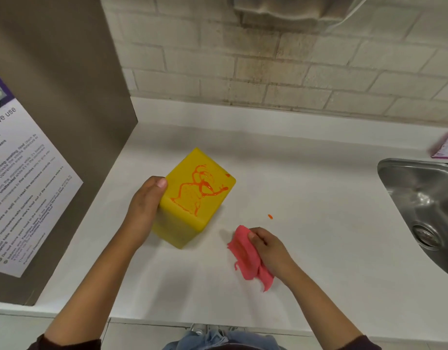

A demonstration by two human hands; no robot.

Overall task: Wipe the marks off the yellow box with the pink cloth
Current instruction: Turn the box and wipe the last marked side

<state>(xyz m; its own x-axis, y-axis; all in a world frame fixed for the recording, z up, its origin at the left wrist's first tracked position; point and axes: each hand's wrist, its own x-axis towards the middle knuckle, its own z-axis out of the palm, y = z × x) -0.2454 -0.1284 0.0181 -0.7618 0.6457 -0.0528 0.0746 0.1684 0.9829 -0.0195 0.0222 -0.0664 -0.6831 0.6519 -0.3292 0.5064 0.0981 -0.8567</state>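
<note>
Progress: wiping not begun, orange marks (198, 190) cover top of yellow plastic box (192, 198) | left hand (144, 210) grips its side | right hand (267, 248), just beside, clutches crumpled pink cloth (243, 253) on white counter (306, 198).

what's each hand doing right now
Left hand: closed around the side of the yellow box.
Right hand: closed on the pink cloth.

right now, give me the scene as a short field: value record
box: yellow box standing on the white counter
marks: orange smears across its top face, unwiped
stray drop: orange spot on the counter
left hand: gripping the box's left side
right hand: holding the pink cloth on the counter
sink: right
</note>
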